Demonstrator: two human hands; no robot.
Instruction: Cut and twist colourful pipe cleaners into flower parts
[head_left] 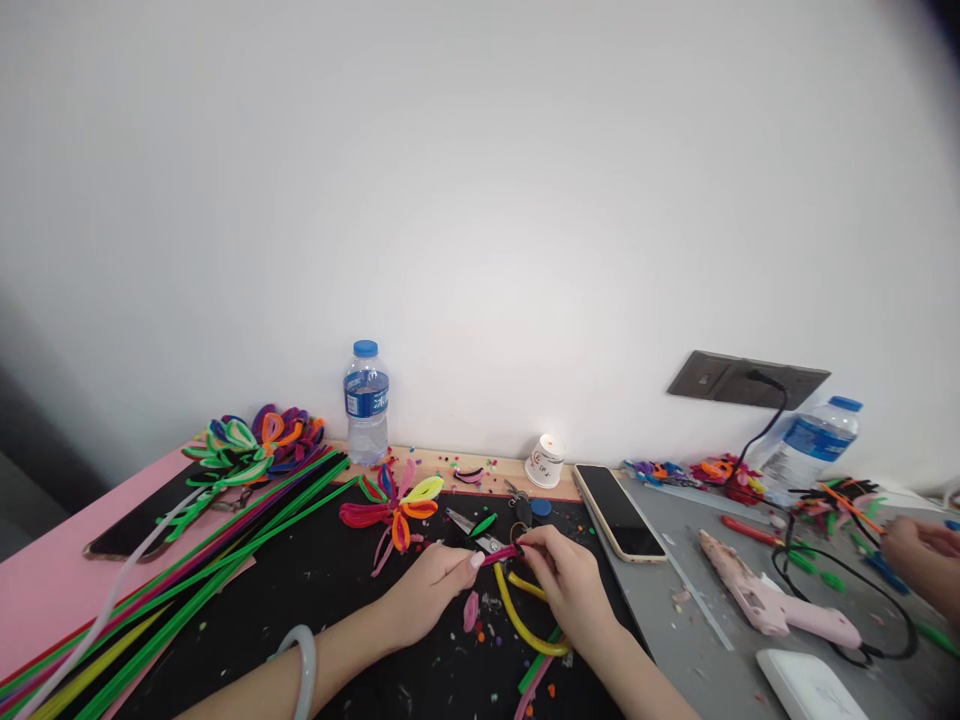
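Note:
My left hand (433, 592) pinches one end of a short magenta pipe cleaner (501, 555) between thumb and fingers. At its other end, my right hand (561, 572) is closed on the same piece. Just behind my hands lie scissors (491, 543), partly covered, with a small green loop (482, 525) on the blades. A bent yellow pipe cleaner (517, 617) lies below my hands, and a pink petal-shaped loop (470, 611) sits left of it. To the left rests a multicoloured pipe-cleaner flower (399, 503) on the black mat (300, 600).
Long pipe cleaners (225, 565) and finished flowers (255, 440) lie left, by a dark phone (142, 515). Behind stand a water bottle (367, 405) and an upturned paper cup (546, 461). At right are a phone (621, 512), a pink glue gun (780, 600) and another person's hand (919, 550).

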